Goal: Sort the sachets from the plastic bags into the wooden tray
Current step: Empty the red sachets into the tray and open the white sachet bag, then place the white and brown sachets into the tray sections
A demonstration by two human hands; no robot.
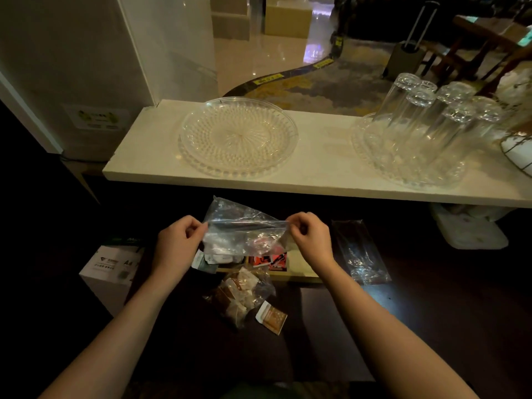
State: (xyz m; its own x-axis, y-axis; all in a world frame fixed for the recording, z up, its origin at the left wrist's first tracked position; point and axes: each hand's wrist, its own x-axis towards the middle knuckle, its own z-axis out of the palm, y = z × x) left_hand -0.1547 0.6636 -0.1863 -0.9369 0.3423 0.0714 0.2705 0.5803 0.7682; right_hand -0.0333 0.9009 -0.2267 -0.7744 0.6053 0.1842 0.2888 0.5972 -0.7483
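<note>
Head cam, only view. Both hands up over the dark lower counter (359,326), holding one clear plastic bag (244,230) between them. My left hand (180,243) pinches the bag's left edge, my right hand (309,236) pinches the right edge; fingers on both are closed tight on the film. The bag is stretched sideways, top edge roughly level, and hangs over the wooden tray (299,269). White sachets (220,246) show through its lower left; something reddish shows lower right, can't tell if that's inside or behind.

The tray is mostly hidden by the bag and my right wrist. Red-and-black sachets (267,260) sit in one compartment; which compartment the pale ones at the left are in, can't tell.

Just in front of the tray lies a second bag (239,295) with brown and white sachets inside. One loose brown-and-white sachet (272,316) lies just beside it, to the right. A third bag (361,251), looks empty, lies flat right of my right forearm.

A white box (109,272) sits at the left, near my left forearm.

On the raised white shelf (144,156) behind: a clear glass plate (239,136), and to the right upturned glasses (431,116) standing on another glass plate (408,168).
</note>
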